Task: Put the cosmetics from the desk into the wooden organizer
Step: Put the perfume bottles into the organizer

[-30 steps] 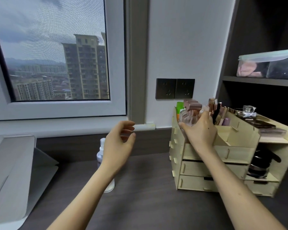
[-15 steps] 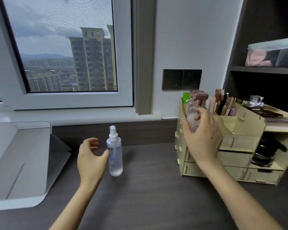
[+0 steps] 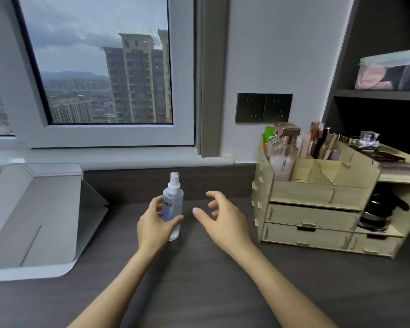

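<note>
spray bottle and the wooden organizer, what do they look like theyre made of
spray bottle: probably clear plastic, though glass can't be ruled out. The body is smooth, see-through and faintly blue, and the opaque white spray top looks like plastic.
wooden organizer: thin, pale plywood or a similar board, matte and unpainted. Its flat panels lock together with visible tabs and slots, which suggests cut sheet rather than solid wood.

The dark surface point(image 3: 199, 292) carries three items. A spray bottle point(image 3: 173, 204) stands upright inside the left grip point(image 3: 156, 223). The organizer point(image 3: 317, 209) sits right of the right grip point(image 3: 223, 221), apart from it. A grey stand point(image 3: 38, 216) sits left of the left grip.
</note>
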`<state>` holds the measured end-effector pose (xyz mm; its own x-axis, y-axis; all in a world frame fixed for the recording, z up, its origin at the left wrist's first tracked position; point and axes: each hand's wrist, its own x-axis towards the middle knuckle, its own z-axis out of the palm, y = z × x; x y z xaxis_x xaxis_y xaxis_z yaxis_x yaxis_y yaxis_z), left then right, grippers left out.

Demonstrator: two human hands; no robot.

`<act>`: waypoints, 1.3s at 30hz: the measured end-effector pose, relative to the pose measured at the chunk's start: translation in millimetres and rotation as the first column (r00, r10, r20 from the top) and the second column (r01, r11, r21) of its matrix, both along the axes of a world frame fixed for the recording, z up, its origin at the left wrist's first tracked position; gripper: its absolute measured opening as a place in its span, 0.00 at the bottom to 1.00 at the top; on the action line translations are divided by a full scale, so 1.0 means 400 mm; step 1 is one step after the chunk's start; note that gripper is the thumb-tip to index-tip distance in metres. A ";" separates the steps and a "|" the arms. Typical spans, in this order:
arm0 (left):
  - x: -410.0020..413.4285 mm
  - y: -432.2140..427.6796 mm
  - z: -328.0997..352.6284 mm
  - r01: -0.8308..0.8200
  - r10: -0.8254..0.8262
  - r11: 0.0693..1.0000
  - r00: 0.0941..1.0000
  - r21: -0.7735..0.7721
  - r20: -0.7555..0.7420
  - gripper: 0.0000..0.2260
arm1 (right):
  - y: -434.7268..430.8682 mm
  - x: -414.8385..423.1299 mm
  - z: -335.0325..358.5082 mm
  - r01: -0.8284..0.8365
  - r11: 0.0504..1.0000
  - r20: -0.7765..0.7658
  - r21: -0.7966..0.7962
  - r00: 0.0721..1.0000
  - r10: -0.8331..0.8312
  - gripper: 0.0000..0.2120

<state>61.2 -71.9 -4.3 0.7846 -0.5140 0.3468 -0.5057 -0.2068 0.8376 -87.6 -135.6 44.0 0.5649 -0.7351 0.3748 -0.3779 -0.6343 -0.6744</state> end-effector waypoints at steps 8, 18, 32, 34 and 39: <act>-0.226 -0.030 0.156 0.249 -0.219 0.952 0.960 -0.177 0.172 0.18 | 0.001 -0.081 0.086 0.086 0.992 0.296 -0.097 0.954 -0.054 0.26; -0.297 -0.159 0.231 0.508 -0.463 0.857 0.835 -0.092 0.296 0.24 | -0.176 -0.307 0.296 0.536 0.813 0.527 -0.227 0.770 -0.361 0.18; -0.256 -0.255 0.161 0.501 -0.495 0.865 0.846 0.020 0.200 0.25 | -0.467 -0.255 0.247 0.442 0.889 0.281 -0.121 0.874 -0.397 0.17; -0.263 -0.265 0.160 0.510 -0.504 0.860 0.844 0.019 0.184 0.26 | -0.473 -0.252 0.236 0.411 0.907 0.265 -0.094 0.888 -0.376 0.17; -0.281 -0.284 0.154 0.533 -0.527 0.846 0.835 0.006 0.159 0.27 | -0.486 -0.252 0.225 0.362 0.929 0.254 -0.076 0.908 -0.333 0.20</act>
